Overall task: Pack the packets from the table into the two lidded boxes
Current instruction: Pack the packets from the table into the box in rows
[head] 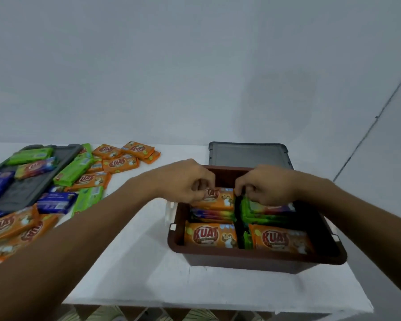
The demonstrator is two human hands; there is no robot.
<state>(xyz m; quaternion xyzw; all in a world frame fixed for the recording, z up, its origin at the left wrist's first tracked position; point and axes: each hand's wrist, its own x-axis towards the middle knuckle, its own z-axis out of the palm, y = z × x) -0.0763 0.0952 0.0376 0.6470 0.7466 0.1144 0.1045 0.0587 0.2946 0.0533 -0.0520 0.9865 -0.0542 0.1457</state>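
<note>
A brown box (252, 257) stands on the white table at centre right, holding several orange, green and multicoloured packets. My left hand (185, 181) pinches the top edge of an orange packet (218, 198) at the box's far left. My right hand (266, 185) grips the green packets (245, 208) at the far right of the box. Two more orange packets (210, 235) lie flat along the near side. Loose orange, green and blue packets (83, 179) are spread over the table's left part.
A grey lid (248, 155) lies behind the brown box. A second grey lid or tray (21, 193) sits at the far left with packets on it. The table's near edge (195, 306) runs along the bottom; a plain wall stands behind.
</note>
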